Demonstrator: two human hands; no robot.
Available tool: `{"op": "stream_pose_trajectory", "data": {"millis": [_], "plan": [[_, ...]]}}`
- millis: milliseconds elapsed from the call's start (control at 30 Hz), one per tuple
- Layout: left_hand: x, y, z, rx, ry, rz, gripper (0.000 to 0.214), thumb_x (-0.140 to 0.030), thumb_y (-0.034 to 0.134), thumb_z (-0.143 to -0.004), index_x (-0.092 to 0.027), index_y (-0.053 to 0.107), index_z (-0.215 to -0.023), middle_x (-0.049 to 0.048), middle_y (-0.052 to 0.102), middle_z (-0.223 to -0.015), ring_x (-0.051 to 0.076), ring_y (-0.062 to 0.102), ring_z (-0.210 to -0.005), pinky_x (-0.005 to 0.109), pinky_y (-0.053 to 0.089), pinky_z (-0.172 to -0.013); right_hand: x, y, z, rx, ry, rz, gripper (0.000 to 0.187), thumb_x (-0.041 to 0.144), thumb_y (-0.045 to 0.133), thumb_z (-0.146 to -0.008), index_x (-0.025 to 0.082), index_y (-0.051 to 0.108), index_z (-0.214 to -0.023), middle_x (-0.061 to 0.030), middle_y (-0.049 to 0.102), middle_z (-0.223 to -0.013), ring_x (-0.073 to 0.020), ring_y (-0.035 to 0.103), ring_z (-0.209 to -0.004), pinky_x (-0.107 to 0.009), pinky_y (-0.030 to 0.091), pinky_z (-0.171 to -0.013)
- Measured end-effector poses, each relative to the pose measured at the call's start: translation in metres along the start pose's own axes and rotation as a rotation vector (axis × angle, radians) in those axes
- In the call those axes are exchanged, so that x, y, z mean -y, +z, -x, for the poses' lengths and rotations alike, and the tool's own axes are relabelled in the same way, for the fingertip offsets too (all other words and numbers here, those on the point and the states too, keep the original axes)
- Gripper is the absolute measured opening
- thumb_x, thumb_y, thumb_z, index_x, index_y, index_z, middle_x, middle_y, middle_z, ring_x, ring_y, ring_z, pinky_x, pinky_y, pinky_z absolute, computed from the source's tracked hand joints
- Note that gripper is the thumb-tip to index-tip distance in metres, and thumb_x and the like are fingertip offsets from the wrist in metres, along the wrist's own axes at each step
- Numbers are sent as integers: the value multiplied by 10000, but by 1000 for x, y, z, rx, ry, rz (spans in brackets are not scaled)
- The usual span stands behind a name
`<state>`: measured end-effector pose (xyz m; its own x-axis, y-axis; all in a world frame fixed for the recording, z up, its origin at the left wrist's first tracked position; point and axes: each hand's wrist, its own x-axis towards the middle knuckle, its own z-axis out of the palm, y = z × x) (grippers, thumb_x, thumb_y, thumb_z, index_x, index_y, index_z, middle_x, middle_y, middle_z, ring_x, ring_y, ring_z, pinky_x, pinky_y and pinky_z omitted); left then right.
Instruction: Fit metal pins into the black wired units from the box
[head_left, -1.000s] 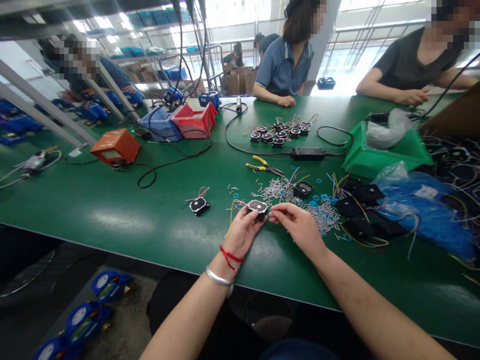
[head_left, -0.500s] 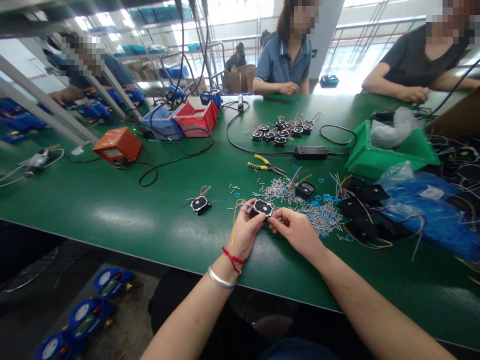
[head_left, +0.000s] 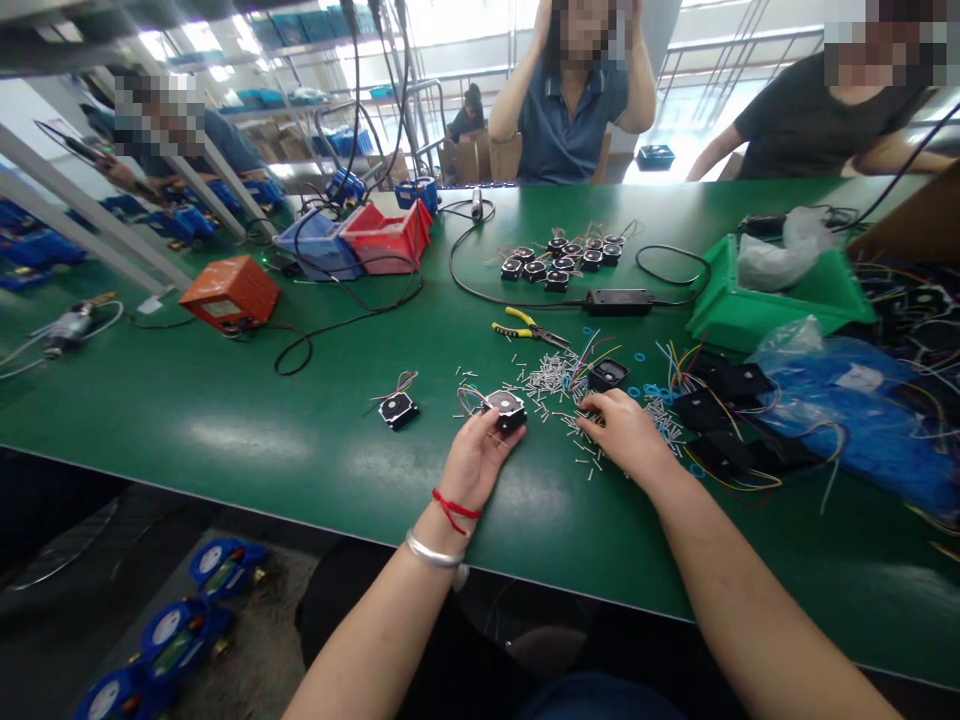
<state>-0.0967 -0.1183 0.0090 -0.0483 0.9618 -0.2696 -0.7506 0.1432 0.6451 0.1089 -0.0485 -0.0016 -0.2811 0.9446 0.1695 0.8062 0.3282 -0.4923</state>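
My left hand (head_left: 474, 462) is closed around a small square black unit (head_left: 507, 404) with a pale-edged top face and thin coloured wires, held just above the table. My right hand (head_left: 626, 432) reaches into the loose pile of small metal screws (head_left: 553, 376), thumb and forefinger apart; no held screw can be made out. A similar wired unit (head_left: 397, 409) lies to the left of my left hand. Beyond my right hand sits an open black housing (head_left: 608, 374) with coloured wires, and blue rings (head_left: 651, 390) lie among the screws.
Yellow-handled pliers (head_left: 531, 328) lie behind the screws. Several finished-looking units (head_left: 556, 268) stand farther back beside a black cable adapter (head_left: 619, 302). To the right are a green bin (head_left: 709, 300), black wired parts (head_left: 701, 415) and a blue bag (head_left: 840, 420). Co-workers sit opposite.
My right hand has left the unit and moved right to the screws. My left hand has shifted slightly left with the unit. The co-worker opposite has raised both hands to the head.
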Motion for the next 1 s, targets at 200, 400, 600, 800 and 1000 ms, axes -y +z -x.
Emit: {"op": "stream_pose_trajectory", "data": {"millis": [200,400,600,800,1000], "plan": [[-5,2,5,47,-87,42,243,-251,540,-794,-99,566,-981,130,633,-990,248,596,-992,424,423,-946,-3,13,1,38,-59,43,121,202,528,-830,189,636,-779,-56,580,-820,-184,555,-808,-281,418,-737],[-4,1,6,39,-183,31,275,-265,504,-799,-77,547,-996,168,633,-981,243,619,-940,380,466,-891,-3,12,3,40,-53,113,99,242,550,-825,184,625,-794,-72,579,-850,-211,550,-841,-305,412,-739],[-4,2,7,82,-218,-16,281,-259,504,-801,-95,546,-1026,134,640,-955,230,637,-879,347,496,-816,-3,12,5,97,-68,154,122,240,538,-830,182,602,-743,-78,573,-817,-224,546,-835,-330,404,-753],[-2,1,8,161,-287,-142,324,-278,523,-804,-93,551,-1069,146,637,-967,234,646,-841,320,516,-724,17,-6,4,62,-22,-277,152,297,462,-871,185,560,-836,-42,591,-818,-177,554,-766,-312,424,-716],[-2,4,11,224,-281,-236,322,-292,559,-794,-127,570,-1070,134,633,-993,225,645,-828,317,522,-708,41,-18,11,352,94,-981,265,415,547,-815,170,532,-912,13,582,-683,-105,525,-591,-234,428,-579]]}}
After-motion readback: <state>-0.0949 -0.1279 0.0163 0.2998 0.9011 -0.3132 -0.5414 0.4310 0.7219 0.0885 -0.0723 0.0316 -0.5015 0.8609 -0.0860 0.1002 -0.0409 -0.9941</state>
